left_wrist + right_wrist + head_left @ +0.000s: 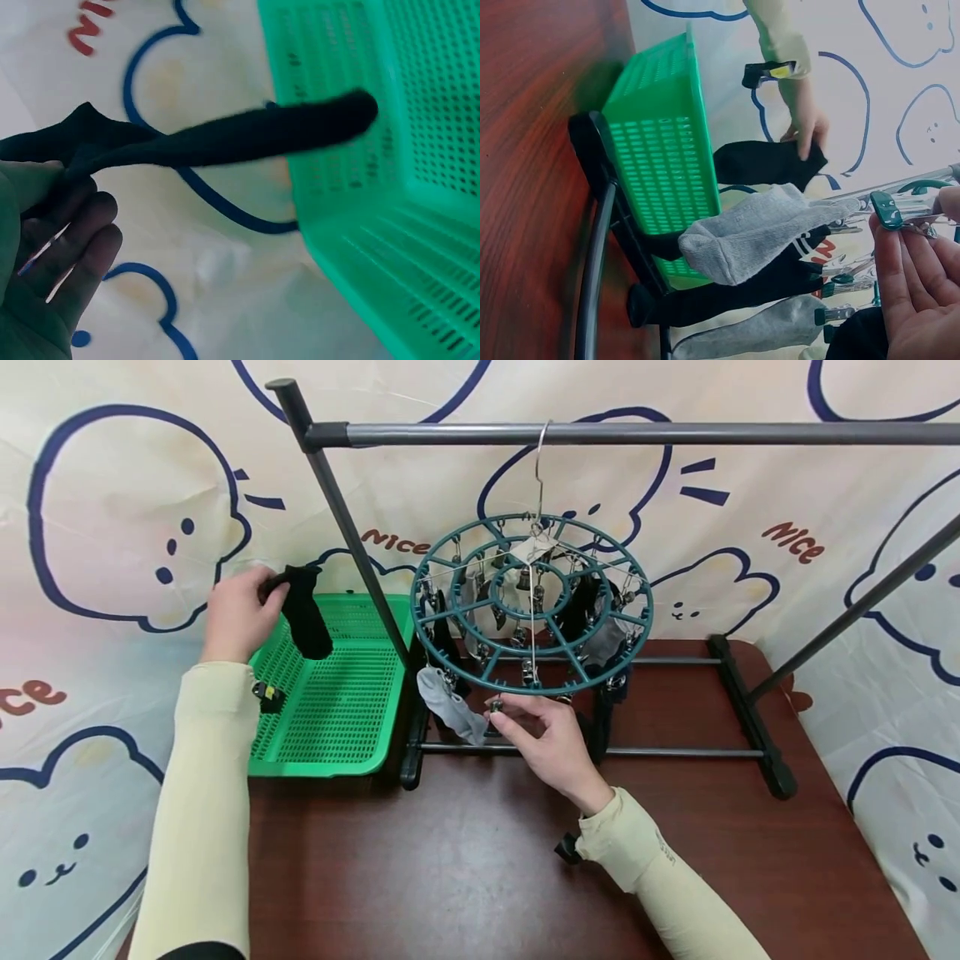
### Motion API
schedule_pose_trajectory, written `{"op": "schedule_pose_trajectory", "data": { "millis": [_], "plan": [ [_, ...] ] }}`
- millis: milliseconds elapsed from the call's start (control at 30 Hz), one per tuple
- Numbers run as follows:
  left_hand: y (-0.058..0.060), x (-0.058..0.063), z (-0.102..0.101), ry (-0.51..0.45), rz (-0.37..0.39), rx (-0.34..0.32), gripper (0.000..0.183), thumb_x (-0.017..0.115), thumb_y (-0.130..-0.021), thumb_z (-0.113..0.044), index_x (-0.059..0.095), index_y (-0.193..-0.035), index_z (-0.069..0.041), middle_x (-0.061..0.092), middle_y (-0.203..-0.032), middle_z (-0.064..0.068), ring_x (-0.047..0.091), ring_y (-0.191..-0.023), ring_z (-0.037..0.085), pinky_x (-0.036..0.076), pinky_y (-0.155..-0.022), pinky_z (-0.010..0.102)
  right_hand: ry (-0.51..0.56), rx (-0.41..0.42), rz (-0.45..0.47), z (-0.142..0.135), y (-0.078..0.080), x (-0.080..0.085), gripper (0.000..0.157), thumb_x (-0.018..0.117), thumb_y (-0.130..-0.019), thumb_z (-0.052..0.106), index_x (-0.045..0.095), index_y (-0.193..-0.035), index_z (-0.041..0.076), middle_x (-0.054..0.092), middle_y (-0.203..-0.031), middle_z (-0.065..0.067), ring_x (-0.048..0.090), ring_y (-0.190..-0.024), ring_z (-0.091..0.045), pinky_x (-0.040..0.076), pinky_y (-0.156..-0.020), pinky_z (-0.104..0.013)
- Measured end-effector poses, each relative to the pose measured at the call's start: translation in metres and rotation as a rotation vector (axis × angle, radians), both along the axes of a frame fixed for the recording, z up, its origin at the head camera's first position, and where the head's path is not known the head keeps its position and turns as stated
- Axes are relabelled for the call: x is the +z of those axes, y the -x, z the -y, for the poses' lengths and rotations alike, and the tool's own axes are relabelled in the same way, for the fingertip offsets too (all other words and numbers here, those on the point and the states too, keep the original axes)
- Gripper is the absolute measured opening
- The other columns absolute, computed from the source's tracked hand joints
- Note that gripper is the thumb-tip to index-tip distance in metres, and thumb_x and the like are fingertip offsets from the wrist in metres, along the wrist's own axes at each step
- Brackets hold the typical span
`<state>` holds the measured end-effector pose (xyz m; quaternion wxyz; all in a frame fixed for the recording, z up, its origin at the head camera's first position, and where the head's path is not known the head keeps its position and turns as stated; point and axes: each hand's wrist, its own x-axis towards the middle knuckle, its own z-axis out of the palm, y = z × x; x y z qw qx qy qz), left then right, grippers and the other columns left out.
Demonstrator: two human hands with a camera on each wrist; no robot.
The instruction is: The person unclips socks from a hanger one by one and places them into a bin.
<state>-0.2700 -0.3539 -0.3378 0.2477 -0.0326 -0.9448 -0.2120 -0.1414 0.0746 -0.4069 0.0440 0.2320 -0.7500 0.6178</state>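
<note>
My left hand (238, 614) pinches a black sock (307, 618) by its top end. The sock hangs over the back left part of a green basket (330, 718); the left wrist view shows it stretched out from thumb and fingers. At the front of a round teal sock hanger (647, 602), my right hand (553, 745) holds a clip with a green end (887, 210) between thumb and fingers. That clip has no sock in it. Just left of those fingers hangs a light grey sock (450, 703), clipped to the hanger's rim.
The hanger hooks onto a dark metal rail (637, 435) of a rack standing on a brown table (480, 860). Several more black and grey socks (742, 330) hang from its clips. A rack post (348, 527) rises between basket and hanger. Behind is a printed cloth (750, 485).
</note>
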Motion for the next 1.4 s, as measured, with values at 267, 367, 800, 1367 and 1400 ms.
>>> {"op": "schedule_pose_trajectory", "data": {
  "millis": [267, 367, 800, 1367, 1400],
  "plan": [
    [0.011, -0.01, 0.014, 0.02, 0.044, 0.057, 0.024, 0.056, -0.106, -0.02, 0.065, -0.103, 0.002, 0.068, -0.1, 0.03, 0.059, -0.091, 0.049, 0.042, -0.084, 0.062, 0.0, -0.021, 0.008, -0.002, 0.0, -0.003, 0.027, 0.07, -0.099, 0.011, 0.073, -0.125, 0.002, 0.077, -0.111, -0.016, 0.073, -0.099, -0.008, 0.059, -0.086, -0.026],
    [0.011, -0.014, 0.019, 0.027, 0.054, 0.084, 0.023, 0.056, -0.106, -0.019, 0.064, -0.104, 0.002, 0.068, -0.103, 0.03, 0.06, -0.095, 0.051, 0.042, -0.087, 0.064, 0.007, -0.013, 0.008, -0.002, 0.001, -0.004, 0.027, 0.07, -0.099, 0.011, 0.073, -0.125, 0.003, 0.077, -0.111, -0.017, 0.073, -0.099, -0.008, 0.059, -0.086, -0.026],
    [0.018, -0.055, -0.01, 0.159, 0.17, -0.03, 0.018, 0.058, -0.104, -0.014, 0.065, -0.112, 0.001, 0.071, -0.104, 0.029, 0.065, -0.088, 0.052, 0.047, -0.082, 0.066, 0.024, 0.001, 0.003, 0.0, 0.002, -0.004, 0.028, 0.07, -0.099, 0.009, 0.073, -0.126, 0.002, 0.077, -0.112, -0.018, 0.073, -0.099, -0.007, 0.059, -0.087, -0.026],
    [0.031, -0.093, -0.051, 0.166, 0.343, -0.196, 0.016, 0.059, -0.103, -0.013, 0.069, -0.11, -0.003, 0.073, -0.096, 0.021, 0.065, -0.076, 0.035, 0.051, -0.074, 0.053, 0.02, -0.007, 0.006, -0.001, 0.002, -0.005, 0.029, 0.07, -0.098, 0.008, 0.072, -0.126, 0.0, 0.077, -0.113, -0.017, 0.074, -0.1, -0.009, 0.059, -0.088, -0.026],
    [0.031, -0.095, -0.053, 0.167, 0.359, -0.21, 0.015, 0.059, -0.103, -0.013, 0.069, -0.109, -0.004, 0.073, -0.096, 0.021, 0.065, -0.077, 0.035, 0.051, -0.074, 0.053, 0.02, -0.006, 0.011, -0.001, 0.001, -0.006, 0.029, 0.07, -0.099, 0.008, 0.071, -0.126, -0.001, 0.077, -0.113, -0.016, 0.074, -0.1, -0.009, 0.059, -0.088, -0.026]
  ]
}}
